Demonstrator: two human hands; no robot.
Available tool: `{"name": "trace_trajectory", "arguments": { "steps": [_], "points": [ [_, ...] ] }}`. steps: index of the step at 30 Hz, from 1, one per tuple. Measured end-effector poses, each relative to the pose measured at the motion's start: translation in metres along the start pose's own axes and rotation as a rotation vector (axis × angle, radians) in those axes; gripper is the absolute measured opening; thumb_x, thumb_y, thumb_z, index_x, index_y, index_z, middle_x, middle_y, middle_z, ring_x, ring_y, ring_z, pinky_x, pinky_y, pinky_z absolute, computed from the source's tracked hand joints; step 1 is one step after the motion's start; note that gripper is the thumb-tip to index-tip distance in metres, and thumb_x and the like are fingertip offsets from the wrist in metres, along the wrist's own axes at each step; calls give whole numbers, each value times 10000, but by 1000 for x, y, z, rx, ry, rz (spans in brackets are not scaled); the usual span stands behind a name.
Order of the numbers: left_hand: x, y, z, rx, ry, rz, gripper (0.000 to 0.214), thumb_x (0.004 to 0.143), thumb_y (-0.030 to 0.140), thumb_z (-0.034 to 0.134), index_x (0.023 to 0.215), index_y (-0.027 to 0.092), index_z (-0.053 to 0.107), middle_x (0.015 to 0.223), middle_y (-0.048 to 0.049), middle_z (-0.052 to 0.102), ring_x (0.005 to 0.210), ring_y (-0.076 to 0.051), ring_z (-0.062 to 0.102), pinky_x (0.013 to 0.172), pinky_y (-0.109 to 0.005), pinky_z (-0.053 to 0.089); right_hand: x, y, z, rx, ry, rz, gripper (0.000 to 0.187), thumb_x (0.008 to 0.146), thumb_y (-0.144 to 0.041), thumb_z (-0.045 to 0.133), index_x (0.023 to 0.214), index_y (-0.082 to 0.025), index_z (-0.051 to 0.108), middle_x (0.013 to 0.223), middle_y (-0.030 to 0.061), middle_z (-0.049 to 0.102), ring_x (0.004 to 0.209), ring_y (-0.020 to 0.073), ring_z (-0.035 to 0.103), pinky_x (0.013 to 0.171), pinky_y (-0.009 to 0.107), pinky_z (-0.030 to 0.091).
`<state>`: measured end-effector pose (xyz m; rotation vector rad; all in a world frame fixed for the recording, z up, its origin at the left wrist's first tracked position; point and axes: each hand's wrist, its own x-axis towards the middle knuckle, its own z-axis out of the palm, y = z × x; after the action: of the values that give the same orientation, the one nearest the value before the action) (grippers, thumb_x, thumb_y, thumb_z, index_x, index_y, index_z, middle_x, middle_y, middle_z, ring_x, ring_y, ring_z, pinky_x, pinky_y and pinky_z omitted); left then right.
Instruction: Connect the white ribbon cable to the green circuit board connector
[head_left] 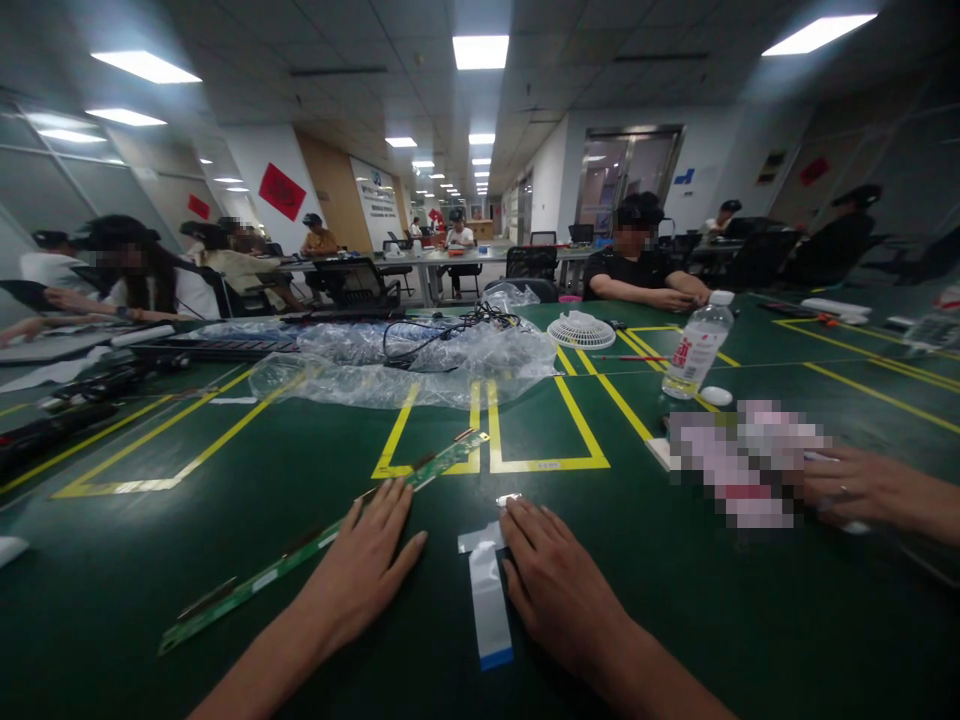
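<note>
My left hand [367, 560] lies palm down, fingers stretched out and thumb apart, its fingertips resting over a long, narrow green circuit board [281, 573]. The board slants from lower left to upper right, with part of it under the fingers. My right hand [559, 580] is also palm down with its fingers extended; the fingertips touch or nearly touch a small white and silver piece [507, 498]. Just left of that hand lies a flat white ribbon cable [491, 600] with a blue end. A clear strip [480, 538] crosses its upper part.
Crumpled clear plastic wrap [420, 360] with black cables lies ahead on the green table [420, 660]. A bottle [697, 345], white fan grille [580, 332] and white mouse [715, 397] stand beyond. At right, another person's hand [885, 490] rests by a blurred pink item [727, 460].
</note>
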<state>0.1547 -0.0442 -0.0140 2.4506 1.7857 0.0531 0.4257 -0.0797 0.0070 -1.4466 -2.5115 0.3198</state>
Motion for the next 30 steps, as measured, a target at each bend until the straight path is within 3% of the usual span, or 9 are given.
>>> {"name": "trace_trajectory", "arguments": {
  "steps": [4, 7, 21, 30],
  "points": [
    [20, 49, -3, -49, -5, 254, 658, 1029, 546, 254, 1565, 164, 244, 1626, -98, 190, 1504, -267, 156, 1216, -528, 146, -2, -2, 6, -33, 47, -2, 528, 990, -305, 385, 1458, -71, 458, 1512, 187, 426, 1401, 321, 371, 1157, 497, 299],
    [26, 66, -1, -59, -2, 371, 605, 1043, 483, 270, 1569, 187, 227, 1630, -71, 199, 1509, -232, 144, 1231, -485, 117, -4, -4, 10, -44, 81, 2, 515, 998, -307, 373, 1447, -77, 473, 1507, 176, 438, 1401, 301, 374, 1160, 477, 293],
    [24, 63, -6, -97, -36, 418, 629, 1028, 466, 340, 1580, 221, 165, 1640, -37, 128, 1514, -211, 108, 1238, -466, 82, -2, -7, 15, -21, 44, 62, 552, 997, -303, 347, 1495, -70, 397, 1554, 159, 357, 1447, 294, 293, 1177, 498, 254],
    [25, 59, -11, -136, -61, 448, 670, 1017, 549, 330, 1582, 238, 147, 1639, -35, 105, 1515, -214, 104, 1236, -462, 77, -3, 4, 4, 24, 6, -12, 541, 1014, -326, 349, 1504, -102, 390, 1559, 141, 358, 1449, 268, 295, 1203, 480, 197]
  ]
}}
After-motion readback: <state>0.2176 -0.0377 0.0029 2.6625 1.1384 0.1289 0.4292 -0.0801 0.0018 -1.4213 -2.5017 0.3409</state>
